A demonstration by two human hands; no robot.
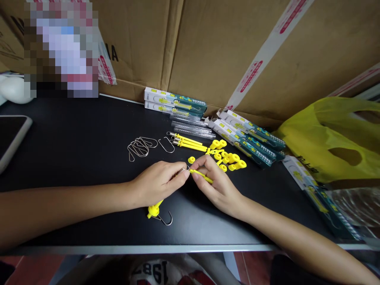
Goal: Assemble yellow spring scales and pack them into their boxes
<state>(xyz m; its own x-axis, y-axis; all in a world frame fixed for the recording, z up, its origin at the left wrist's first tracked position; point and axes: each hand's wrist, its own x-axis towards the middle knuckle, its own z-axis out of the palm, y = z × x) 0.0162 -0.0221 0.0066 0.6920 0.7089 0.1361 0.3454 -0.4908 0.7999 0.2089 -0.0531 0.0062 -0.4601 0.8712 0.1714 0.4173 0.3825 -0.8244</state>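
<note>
My left hand (163, 178) is closed in a pinch on a small metal wire piece (183, 170), mostly hidden by the fingers. My right hand (215, 182) pinches a thin yellow plastic rod (202, 175), whose tip meets the fingertips of my left hand. Partly beneath my left hand, a yellow plastic fitting (153, 210) with a metal hook (169, 219) lies on the black table. Just beyond my hands are several yellow rods with metal springs (190, 143), loose yellow caps (234, 158) and a yellow ring (191, 160).
Bent wire hooks (139, 146) lie left of the rods. Clear plastic tubes (192, 128) rest near stacked spring scale boxes (175, 101). More boxes (246, 136) and a yellow plastic bag (335, 138) are at right. A phone (13, 138) lies far left; cardboard (208, 47) stands behind.
</note>
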